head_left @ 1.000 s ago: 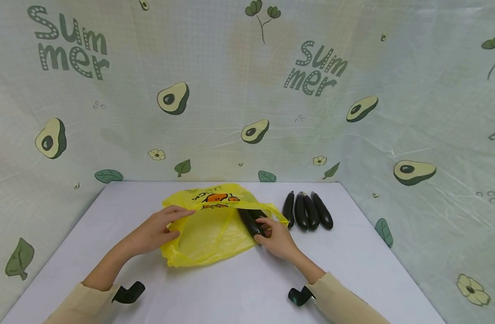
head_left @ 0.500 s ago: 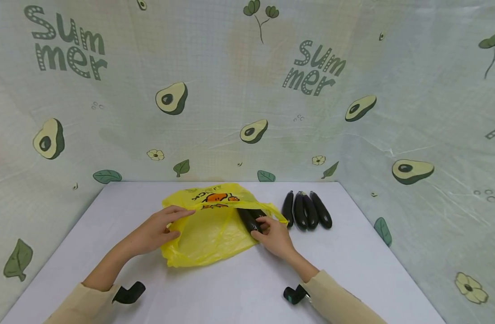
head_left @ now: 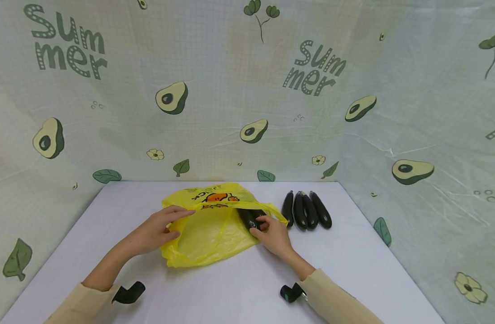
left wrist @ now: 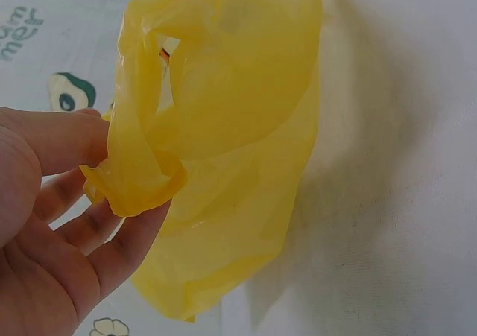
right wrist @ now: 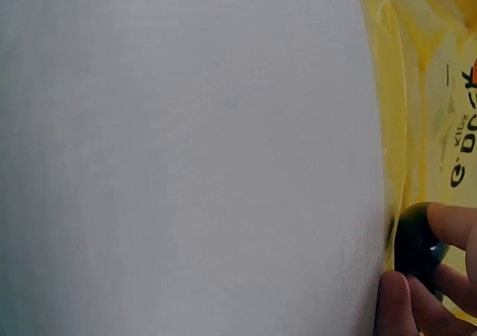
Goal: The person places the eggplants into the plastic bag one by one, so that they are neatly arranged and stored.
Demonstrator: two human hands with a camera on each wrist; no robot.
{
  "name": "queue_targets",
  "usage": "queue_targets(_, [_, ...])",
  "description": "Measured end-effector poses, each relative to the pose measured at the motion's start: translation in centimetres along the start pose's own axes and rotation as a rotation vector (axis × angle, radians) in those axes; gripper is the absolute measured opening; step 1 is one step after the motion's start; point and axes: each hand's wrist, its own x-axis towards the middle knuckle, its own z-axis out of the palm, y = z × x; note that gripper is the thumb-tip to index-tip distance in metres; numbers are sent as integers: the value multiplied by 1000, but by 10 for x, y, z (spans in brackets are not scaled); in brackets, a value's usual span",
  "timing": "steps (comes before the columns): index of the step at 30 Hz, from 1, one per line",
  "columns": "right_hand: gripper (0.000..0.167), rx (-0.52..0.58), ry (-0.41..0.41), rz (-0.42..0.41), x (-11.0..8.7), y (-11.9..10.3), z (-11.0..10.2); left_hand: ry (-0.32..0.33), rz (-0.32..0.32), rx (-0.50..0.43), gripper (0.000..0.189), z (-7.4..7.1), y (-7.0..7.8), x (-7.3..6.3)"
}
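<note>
A yellow plastic bag lies on its side, its mouth facing me. My left hand is at the left of the mouth, thumb and fingers spread apart and touching the film; in the left wrist view the bag's handle loop drapes over the fingertips. At the mouth's right side, my right hand holds the near end of a glossy black eggplant, thumb on one side and fingers on the other. Its far end is hidden inside the bag. Another eggplant lies right beside it, partly covered by the bag and fingers.
Several more eggplants lie side by side on the white table, just right of the bag. Behind the table hangs a pale curtain printed with avocados. A black wrist mount sticks out by the left sleeve.
My right hand has moved slightly left and forward, sliding the eggplant deeper into the bag. My left hand and the bag have stayed in place.
</note>
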Motion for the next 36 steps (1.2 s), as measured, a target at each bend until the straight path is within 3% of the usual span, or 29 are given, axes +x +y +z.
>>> queue_targets(36, [42, -71, 36, 90, 8, -8, 5, 1, 2, -5, 67, 1, -2, 1])
